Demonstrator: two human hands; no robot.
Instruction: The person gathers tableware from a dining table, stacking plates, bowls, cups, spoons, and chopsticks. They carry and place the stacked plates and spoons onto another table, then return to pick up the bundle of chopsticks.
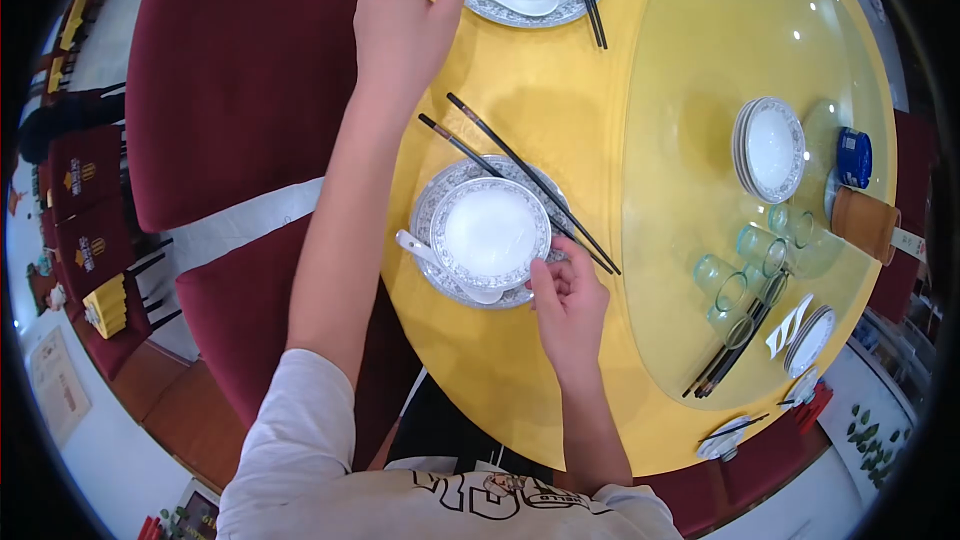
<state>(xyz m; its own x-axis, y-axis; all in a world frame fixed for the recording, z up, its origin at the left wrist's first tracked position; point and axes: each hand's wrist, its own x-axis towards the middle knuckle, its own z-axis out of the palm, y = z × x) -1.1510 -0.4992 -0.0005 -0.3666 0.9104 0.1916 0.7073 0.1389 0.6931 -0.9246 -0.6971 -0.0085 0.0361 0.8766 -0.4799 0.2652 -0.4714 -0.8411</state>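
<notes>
Btwn the far plate [567, 6] & near plate [424, 208], a bare strip of worktop [560, 65] gives a hand room to pass, w/ the L arm [355, 170] walling its chair side. Two chopsticks [530, 180] slant across the near plate, blocking a low pass there. R hand [572, 315] fills the bowl's turntable side. On the turntable [675, 190], stacked bowls [775, 150] + glasses [762, 250] obstruct; its near side has room.

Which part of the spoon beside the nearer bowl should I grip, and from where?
Probably pinch the spoon by its handle end, coming from the person's left. That end points outward at the edge of the plate, away from the bowl, while its cupped end lies low beside the bowl, toward the right hand.
</notes>
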